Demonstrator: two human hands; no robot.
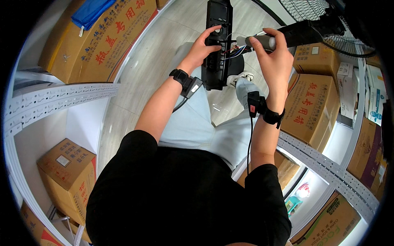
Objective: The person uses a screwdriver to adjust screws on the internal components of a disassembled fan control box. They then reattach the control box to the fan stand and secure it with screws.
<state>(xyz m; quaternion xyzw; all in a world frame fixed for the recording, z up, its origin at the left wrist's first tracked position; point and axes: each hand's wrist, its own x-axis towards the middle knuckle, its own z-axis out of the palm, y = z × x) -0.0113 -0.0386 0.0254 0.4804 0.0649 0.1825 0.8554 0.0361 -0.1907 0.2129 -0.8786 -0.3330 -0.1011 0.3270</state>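
I have the right grip [274, 61] clenched on a grey cylindrical tool [268, 42], thumb on the near side and fingers curled over the far side. The tool lies crosswise, its pale end pointing left at the long black casing [215, 61]; I cannot tell whether the tip touches it. The casing runs lengthwise away from the body, between the two forearms and above the floor [160, 53].

My left grip [201, 51] reaches onto the casing from its left side, thumb and forefinger spread apart on its face. The remaining fingers are hidden, so I cannot tell how firmly it holds.

Loose thin wires [237, 52] come out of the casing's right side, just below the tool. Beyond the right grip I see a black elongated part [303, 33] beside a round wire guard [301, 10]. Black straps with small boxes sit on both wrists. Shelving [61, 96] with brown cartons [310, 108] stands on either side, and a blue folded bag [92, 14] rests on the upper left carton.
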